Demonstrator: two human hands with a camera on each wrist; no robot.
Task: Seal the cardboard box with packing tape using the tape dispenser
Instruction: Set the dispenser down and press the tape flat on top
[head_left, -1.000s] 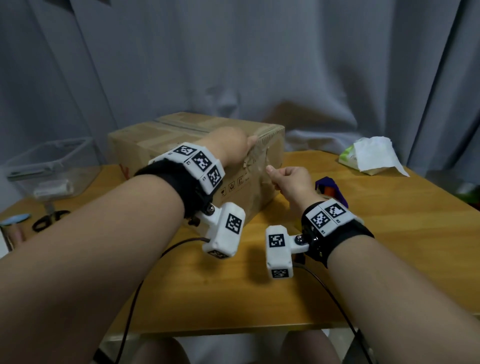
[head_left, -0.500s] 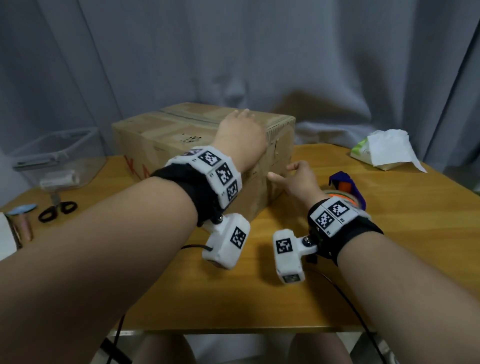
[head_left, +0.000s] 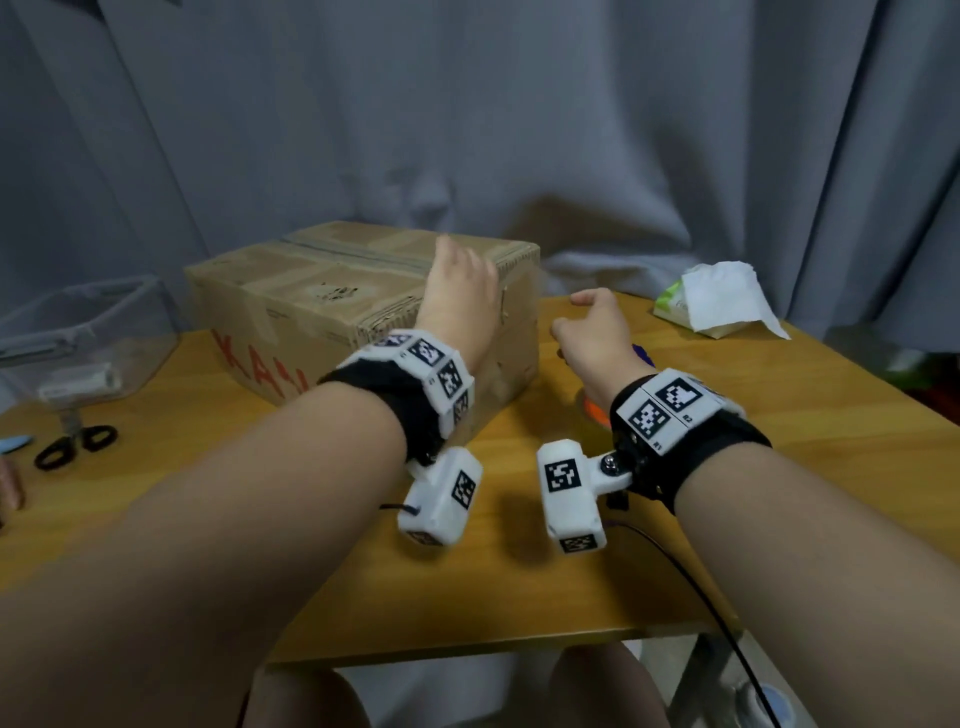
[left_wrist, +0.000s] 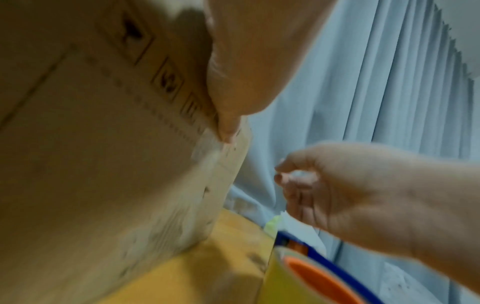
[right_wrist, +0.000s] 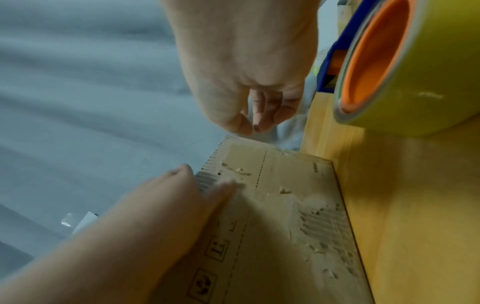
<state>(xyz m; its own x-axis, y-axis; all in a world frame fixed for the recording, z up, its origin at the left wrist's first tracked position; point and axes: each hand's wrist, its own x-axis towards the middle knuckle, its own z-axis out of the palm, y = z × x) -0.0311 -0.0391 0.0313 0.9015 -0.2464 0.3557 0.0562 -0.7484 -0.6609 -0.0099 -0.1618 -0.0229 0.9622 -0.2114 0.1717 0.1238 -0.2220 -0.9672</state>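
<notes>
Cardboard box (head_left: 332, 306): stands on the wooden table (head_left: 519, 582), left of centre, flaps down; a strip of clear tape (head_left: 358, 254) runs along the top centre seam, with older tape remnants and torn paper patches on the top and on the near end face. Left hand (head_left: 460, 291): laid flat against the box's upper right corner, fingers straight, pressing on the end face where the tape end appears to come down; it holds nothing. Right hand (head_left: 597, 332): in the air just beside the box's right end, apart from it, fingers loosely curled and empty. Tape dispenser (right_wrist: 376, 67): blue frame, orange core, yellowish roll; lies on the table near the right hand and just right of the box, not held. Other items: scissors (head_left: 75, 446) and a clear plastic bin (head_left: 83, 343) at the table's left; a tissue pack (head_left: 722, 304) at far right. Status, as a judgement: the top seam looks taped and the dispenser set down, so the sealing seems largely done; what is left appears to be smoothing the tape end onto the end face. Whether the far end is stuck down cannot be told.
</notes>
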